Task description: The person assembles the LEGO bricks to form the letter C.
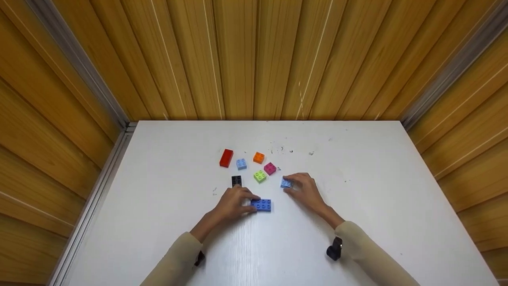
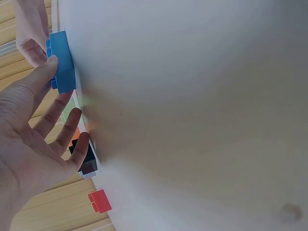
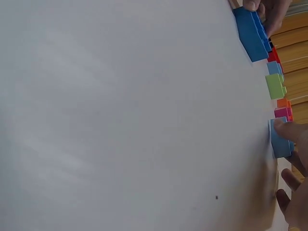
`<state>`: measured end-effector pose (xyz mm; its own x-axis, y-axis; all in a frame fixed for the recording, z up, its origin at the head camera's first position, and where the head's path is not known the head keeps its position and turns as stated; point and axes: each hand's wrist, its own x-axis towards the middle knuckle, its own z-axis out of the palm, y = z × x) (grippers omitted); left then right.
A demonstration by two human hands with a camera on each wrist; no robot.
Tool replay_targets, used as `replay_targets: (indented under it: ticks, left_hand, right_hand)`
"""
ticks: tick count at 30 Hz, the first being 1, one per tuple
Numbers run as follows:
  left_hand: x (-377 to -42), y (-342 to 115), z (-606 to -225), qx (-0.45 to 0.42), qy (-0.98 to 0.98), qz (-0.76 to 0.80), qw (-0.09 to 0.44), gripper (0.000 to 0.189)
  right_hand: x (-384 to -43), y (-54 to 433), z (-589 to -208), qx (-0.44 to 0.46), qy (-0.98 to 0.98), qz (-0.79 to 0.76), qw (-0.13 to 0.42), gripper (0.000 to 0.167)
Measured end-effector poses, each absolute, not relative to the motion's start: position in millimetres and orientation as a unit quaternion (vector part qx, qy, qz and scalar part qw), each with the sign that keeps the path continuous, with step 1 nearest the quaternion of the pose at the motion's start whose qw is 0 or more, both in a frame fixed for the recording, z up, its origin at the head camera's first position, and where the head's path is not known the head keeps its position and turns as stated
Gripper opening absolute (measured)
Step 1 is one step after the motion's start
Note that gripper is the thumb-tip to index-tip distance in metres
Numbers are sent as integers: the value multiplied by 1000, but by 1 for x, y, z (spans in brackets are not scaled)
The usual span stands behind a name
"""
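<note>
On the white table, my left hand [image 1: 234,202] pinches the left end of a blue toy building brick [image 1: 262,205] between thumb and fingers. In the left wrist view the thumb presses the near side of that blue brick [image 2: 62,62]. To the right, my right hand [image 1: 304,190] pinches a small light blue brick [image 1: 285,182], its thumb on the near side. The same light blue brick [image 3: 280,139] shows in the right wrist view, the other fingers spread beside it. Just beyond the left fingers lies a black brick [image 1: 236,180], partly covered by them.
Between and beyond the hands lie a lime green brick [image 1: 260,176], a magenta brick [image 1: 270,168], an orange brick [image 1: 258,157], a second light blue brick [image 1: 241,164] and a long red brick [image 1: 226,158]. Wood-patterned panels [image 1: 254,59] enclose the table's back and sides.
</note>
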<state>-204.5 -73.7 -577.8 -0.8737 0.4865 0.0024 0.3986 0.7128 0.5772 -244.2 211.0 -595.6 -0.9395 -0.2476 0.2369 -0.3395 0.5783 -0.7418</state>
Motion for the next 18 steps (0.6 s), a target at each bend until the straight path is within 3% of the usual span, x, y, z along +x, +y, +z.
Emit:
replay_targets:
  ticks: [18]
  left_hand:
    - [-203,-72,-575,229,925,296,75,33]
  right_hand:
    - [-201,195,-584,257,-868,423,40,37]
